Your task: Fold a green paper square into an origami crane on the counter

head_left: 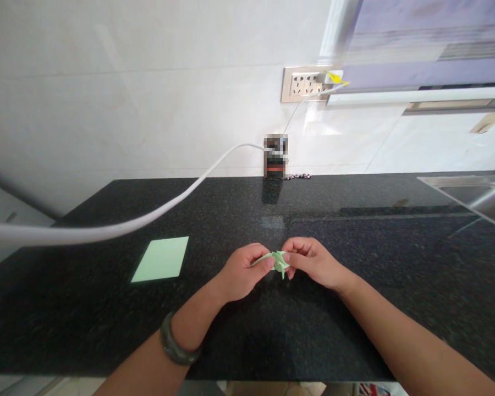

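A small folded figure of light green paper (279,262) is held between both hands, just above the black speckled countertop (355,308). My left hand (243,272) pinches its left end between thumb and fingers. My right hand (311,261) grips its right side with curled fingers. A dark green bangle sits on my left wrist. A flat square sheet of the same light green paper (161,259) lies on the counter to the left of my hands.
A white cable (119,226) runs from the wall socket (305,83) across the counter to the left. A small dark object (275,156) leans against the wall at the back. A steel sink (478,195) lies at the right.
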Action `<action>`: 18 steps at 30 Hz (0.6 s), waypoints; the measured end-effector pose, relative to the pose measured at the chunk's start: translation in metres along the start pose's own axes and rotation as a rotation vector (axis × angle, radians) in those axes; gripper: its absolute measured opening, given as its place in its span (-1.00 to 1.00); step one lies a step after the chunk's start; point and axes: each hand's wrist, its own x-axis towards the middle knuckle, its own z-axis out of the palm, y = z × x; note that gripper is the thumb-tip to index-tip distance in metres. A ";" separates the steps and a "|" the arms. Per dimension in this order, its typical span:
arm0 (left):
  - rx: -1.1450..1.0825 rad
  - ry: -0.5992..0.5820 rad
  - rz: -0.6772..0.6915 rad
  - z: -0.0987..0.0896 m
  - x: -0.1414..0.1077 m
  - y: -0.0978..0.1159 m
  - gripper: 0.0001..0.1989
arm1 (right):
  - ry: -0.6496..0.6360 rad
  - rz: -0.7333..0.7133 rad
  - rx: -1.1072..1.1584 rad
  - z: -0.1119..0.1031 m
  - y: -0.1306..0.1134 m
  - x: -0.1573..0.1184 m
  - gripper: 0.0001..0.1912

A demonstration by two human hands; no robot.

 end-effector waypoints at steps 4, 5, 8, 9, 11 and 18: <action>-0.361 -0.069 -0.123 0.006 0.000 -0.006 -0.76 | -0.082 0.102 0.265 0.002 0.005 -0.001 -0.83; -0.502 -0.076 -0.146 0.008 0.000 -0.008 -0.77 | -0.100 0.110 0.340 0.003 0.006 -0.001 -0.83; -0.859 -0.104 -0.159 0.016 -0.001 -0.009 -0.83 | -0.154 0.099 0.504 0.009 0.007 -0.002 -0.84; -0.942 -0.111 -0.154 0.018 -0.001 -0.009 -0.84 | -0.169 0.093 0.540 0.010 0.007 -0.002 -0.84; -1.067 -0.123 -0.137 0.022 -0.001 -0.007 -0.86 | -0.185 0.083 0.595 0.012 0.008 -0.001 -0.85; -1.173 -0.149 -0.071 0.030 -0.001 -0.003 -0.84 | -0.220 0.063 0.672 0.013 0.014 0.000 -0.86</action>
